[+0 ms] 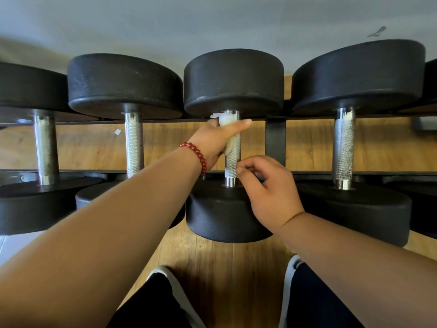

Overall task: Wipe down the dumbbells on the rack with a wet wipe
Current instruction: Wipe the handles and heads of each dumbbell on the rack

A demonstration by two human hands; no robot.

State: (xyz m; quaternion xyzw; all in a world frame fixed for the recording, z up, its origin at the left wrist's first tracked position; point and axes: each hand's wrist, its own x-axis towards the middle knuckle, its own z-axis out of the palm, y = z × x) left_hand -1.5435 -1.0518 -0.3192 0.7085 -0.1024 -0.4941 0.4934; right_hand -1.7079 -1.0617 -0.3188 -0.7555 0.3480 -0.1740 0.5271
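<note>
The left hand (216,138) gripped a crumpled white wet wipe (227,120) against the far end of the knurled steel handle (233,162) of the middle dumbbell (233,79), thumb stretched across the front of the bar and the other fingers hidden behind it. A red bead bracelet (197,155) circled that wrist. The right hand (269,192) sat over the near head of the same dumbbell with its fingers loosely curled just beside the near end of the handle; it held nothing that could be seen, and whether a fingertip touched the steel could not be told. The dumbbell lay across the two black rails of the rack (275,138), heads outside the rails, with a black dumbbell to the left (125,84) and a larger one to the right (357,76) lying parallel, and more at both edges of the view. Under the rack ran a wooden floor (212,268) with a small white scrap (117,131) on it. Behind stood a pale grey wall (212,20) with a dark scuff (377,31). Dark trousers (312,301) with white side stripes showed at the bottom.
</note>
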